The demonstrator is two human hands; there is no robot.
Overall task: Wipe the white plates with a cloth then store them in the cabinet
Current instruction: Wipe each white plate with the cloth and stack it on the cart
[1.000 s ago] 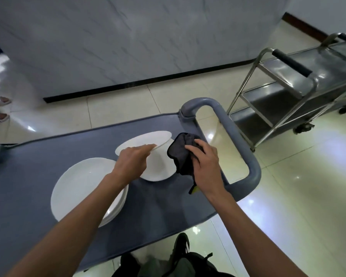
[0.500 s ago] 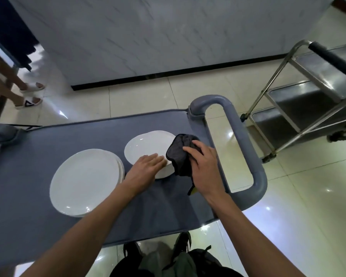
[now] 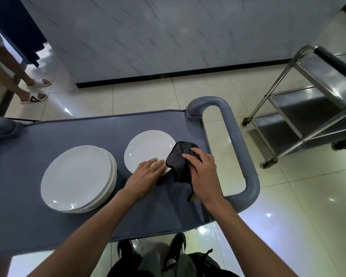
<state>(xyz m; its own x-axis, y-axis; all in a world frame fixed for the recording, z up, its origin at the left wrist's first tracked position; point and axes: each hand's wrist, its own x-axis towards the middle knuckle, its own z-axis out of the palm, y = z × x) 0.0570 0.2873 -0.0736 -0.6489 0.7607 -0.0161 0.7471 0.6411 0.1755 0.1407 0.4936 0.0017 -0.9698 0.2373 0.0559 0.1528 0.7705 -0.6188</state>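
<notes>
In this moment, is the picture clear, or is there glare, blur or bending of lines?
Head view: bright glare spots lie on the floor tiles; the single plate and plate stack are sharp with small highlights; the left hand is slightly soft; the wide lens curves the blue cart's edge and tilts the steel trolley.

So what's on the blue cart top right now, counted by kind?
Plate stacks: 1 (number of plates within it unclear)
Single white plates: 1
Dark cloths: 1, held in the right hand
Total: 3
</notes>
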